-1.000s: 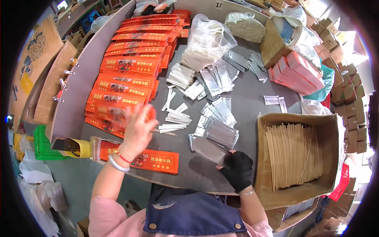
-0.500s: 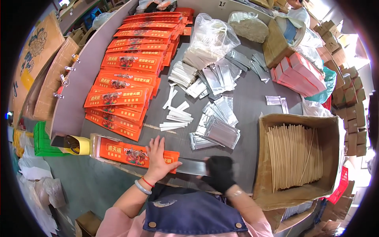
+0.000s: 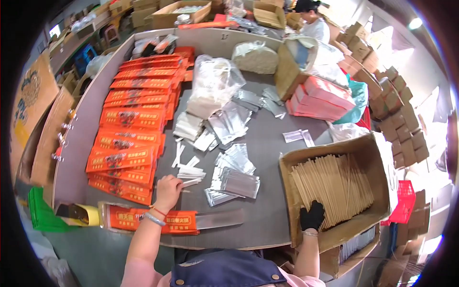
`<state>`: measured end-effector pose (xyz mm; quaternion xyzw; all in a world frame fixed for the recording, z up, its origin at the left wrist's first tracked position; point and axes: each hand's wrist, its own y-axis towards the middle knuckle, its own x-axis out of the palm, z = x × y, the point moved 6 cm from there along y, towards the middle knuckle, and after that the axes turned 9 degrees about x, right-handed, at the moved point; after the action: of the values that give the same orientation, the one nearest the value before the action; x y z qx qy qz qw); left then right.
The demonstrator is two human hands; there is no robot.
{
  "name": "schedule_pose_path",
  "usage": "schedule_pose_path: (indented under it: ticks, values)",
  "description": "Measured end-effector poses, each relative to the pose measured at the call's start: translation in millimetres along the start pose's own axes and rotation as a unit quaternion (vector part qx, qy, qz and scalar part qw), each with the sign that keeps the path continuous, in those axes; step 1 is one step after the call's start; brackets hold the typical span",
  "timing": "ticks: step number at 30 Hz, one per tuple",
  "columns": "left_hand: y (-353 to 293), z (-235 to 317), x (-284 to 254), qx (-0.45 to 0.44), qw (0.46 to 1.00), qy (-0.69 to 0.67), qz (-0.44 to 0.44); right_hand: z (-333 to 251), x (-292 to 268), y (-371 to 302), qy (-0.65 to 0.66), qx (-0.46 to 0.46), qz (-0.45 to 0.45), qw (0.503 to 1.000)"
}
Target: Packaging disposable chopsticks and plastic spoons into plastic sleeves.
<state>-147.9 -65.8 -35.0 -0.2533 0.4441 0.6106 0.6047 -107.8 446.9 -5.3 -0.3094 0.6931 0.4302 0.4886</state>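
My bare left hand [image 3: 168,192], with a bracelet and a red cord at the wrist, pinches the end of a slim white packet [image 3: 192,182] from a small pile. Below that forearm lies an orange-red printed sleeve [image 3: 179,221], with a clear film strip [image 3: 221,218] sticking out of its right end. My right hand [image 3: 312,216], in a black fingerless glove, reaches into a cardboard box [image 3: 287,191] and touches the near ends of wooden chopsticks [image 3: 332,186]. Its fingertips are hard to make out against the sticks.
Overlapping orange-red sleeves [image 3: 126,119] line the table's left side. Silver flat packets [image 3: 241,183] and a clear bag [image 3: 215,86] of white packets lie mid-table. Pink stacks [image 3: 322,98] stand at the back right. A low partition [image 3: 79,138] edges the table. Another person [image 3: 315,28] is beyond.
My left hand has left the orange-red sleeve and moved up to the white packets. My right hand has gone from the film strip rightward into the chopstick box. The view has shifted.
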Motion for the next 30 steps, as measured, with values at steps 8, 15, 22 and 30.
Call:
schedule_pose_path:
  ticks: [8,15,22,30]
  values:
    - [47,124,32,0.190,0.975,-0.095,0.068,15,14,2,-0.149,0.062,-0.093,0.983]
    - [65,129,61,0.219,0.976,-0.013,-0.006,6,19,-7,-0.155,0.021,-0.065,0.986]
    - [71,143,64,0.240,0.970,-0.006,-0.038,9,13,-2,-0.166,0.039,-0.071,0.983]
    - [69,150,63,0.245,0.966,-0.020,-0.082,4,15,6,-0.163,0.062,-0.095,0.980]
